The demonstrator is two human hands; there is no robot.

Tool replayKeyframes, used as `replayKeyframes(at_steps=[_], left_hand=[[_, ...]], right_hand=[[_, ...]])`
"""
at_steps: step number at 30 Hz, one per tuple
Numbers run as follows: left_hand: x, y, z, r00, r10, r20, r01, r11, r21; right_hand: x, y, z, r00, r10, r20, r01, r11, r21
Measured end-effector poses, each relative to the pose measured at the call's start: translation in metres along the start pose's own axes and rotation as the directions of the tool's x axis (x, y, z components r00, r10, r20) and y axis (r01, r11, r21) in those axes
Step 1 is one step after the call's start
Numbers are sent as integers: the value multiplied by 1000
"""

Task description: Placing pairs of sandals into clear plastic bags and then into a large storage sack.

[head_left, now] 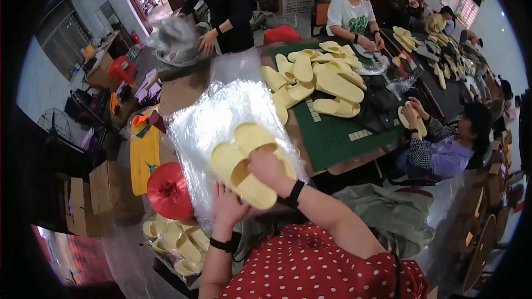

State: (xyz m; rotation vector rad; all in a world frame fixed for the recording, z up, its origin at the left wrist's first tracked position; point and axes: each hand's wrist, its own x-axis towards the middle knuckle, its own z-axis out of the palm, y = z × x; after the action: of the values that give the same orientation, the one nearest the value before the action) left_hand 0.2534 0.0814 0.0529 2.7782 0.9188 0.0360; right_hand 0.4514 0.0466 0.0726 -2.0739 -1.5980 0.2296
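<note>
From my remote seat I see my left hand [228, 206] nearest, fingers curled up against the underside of the pair of yellow slippers [246, 166], pressing it from below. My right hand [270, 170] lies over the top of the same pair, fingers closed around the near edge, so both hands are clamped on it. The slippers are soft-looking foam, pale yellow, smooth and rounded, each with a broad strap, stacked side by side.

Just behind the pair a sheet of clear plastic film [221, 113] spreads over the tabletop [180, 91], crinkled and glossy. Left of the pair sits a round red lid [168, 190], and below that a clear bag of more yellow slippers [176, 243].

Right of the pair and further back, a green mat [332, 133] carries a heap of loose yellow slippers [316, 77]. A seated person in a checked shirt [443, 149] works to the right of that mat. Beyond the film, a person in black [224, 3] handles a crumpled plastic bundle [174, 41], and a person in a white shirt [352, 11] sits behind the heap.
</note>
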Motion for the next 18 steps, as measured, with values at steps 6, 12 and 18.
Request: replayKeyframes(at_steps=[6, 12, 18], left_hand=[[4, 13, -26, 999, -15, -41, 14, 1000, -22], [9, 14, -48, 1000, -4, -28, 1, 995, -97], [19, 31, -51, 989, 133, -57, -142, 972, -186]], right_hand=[[-5, 111, -29, 832, 341, -438, -387, 922, -18], [-109, 158, -89, 702, 565, -434, -473, 825, 309], [-183, 157, -92, 566, 716, -408, -376, 665, 645]])
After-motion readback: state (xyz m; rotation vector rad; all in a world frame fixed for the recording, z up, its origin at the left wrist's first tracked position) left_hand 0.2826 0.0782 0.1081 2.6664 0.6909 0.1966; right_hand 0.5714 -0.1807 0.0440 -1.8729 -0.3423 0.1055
